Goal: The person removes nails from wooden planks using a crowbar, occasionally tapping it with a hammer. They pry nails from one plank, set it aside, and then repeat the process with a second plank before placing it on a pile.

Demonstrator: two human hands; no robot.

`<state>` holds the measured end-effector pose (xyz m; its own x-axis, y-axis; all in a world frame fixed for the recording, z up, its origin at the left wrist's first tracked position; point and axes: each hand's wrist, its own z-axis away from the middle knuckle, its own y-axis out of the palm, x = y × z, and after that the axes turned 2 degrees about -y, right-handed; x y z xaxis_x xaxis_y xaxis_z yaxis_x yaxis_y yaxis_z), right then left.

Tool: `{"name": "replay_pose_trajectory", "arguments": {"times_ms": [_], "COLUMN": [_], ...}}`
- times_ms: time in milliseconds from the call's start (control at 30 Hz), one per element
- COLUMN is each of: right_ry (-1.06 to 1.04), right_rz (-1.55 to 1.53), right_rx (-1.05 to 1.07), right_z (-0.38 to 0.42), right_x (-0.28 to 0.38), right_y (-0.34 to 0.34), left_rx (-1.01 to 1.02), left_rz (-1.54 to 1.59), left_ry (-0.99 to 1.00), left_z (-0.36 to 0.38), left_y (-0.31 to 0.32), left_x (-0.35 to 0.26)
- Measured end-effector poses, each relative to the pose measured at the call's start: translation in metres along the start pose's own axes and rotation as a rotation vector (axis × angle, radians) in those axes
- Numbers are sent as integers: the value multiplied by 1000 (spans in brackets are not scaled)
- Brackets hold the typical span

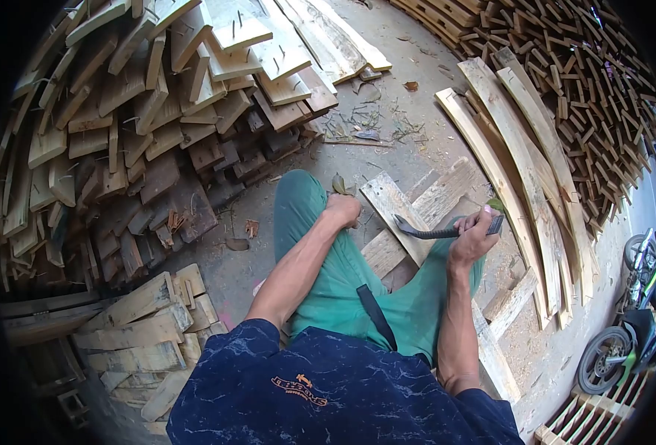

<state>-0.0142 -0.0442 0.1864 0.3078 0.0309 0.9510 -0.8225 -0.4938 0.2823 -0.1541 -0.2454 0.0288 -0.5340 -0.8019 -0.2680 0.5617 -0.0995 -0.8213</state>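
Note:
My right hand point(475, 236) is wrapped round the dark shaft of a pry bar point(433, 233), near its ridged end. The bar's curved claw points left, over a pale plank point(398, 209). That plank crosses a rougher weathered plank point(443, 191) on the floor between my legs. My left hand point(343, 211) is closed at my left knee, its fingers curled under; whatever they hold, if anything, is hidden. A dry leaf point(339, 184) shows just beyond that hand.
A high stack of boards with nails sticking out point(228, 63) rises at the left. Long curved boards point(521, 163) lean at the right, before another wood pile point(587, 81). Short offcuts point(142, 334) lie at lower left. A motorbike point(613, 341) stands at far right.

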Motion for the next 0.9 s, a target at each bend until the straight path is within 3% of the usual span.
{"name": "replay_pose_trajectory", "arguments": {"times_ms": [67,133,233,333,367,433,600,700,767,900], "right_ry": [-51,-49,-15,-204,-202,-389,-441,-250,152,76], "right_rz": [45,50,76,322,319,498,532,484,-120,-161], "right_rx": [51,54,46,149,148,187,236,138,-114,-34], "right_z": [-2,-8,-6,0,3,8,21,0,-28,-15], "right_x": [-2,-14,-26,-36,-36,-34,-32,-45,-37,-39], "right_y": [10,23,53,84,94,111,142,120,68,62], "left_rx": [103,21,-113,-213,-213,-250,-267,-269,-333,-295], "left_rz": [-66,88,258,364,361,488,458,463,539,481], "left_ry": [20,-142,-215,-337,-339,-144,-123,-109,-66,-119], "left_z": [-1,-7,-10,-10,-9,-8,-15,-8,-10,-14], "left_y": [1,-5,-5,-8,-9,-8,-2,4,-2,-9], "left_x": [-3,-2,-3,-3,-3,-2,1,-1,3,0]}}
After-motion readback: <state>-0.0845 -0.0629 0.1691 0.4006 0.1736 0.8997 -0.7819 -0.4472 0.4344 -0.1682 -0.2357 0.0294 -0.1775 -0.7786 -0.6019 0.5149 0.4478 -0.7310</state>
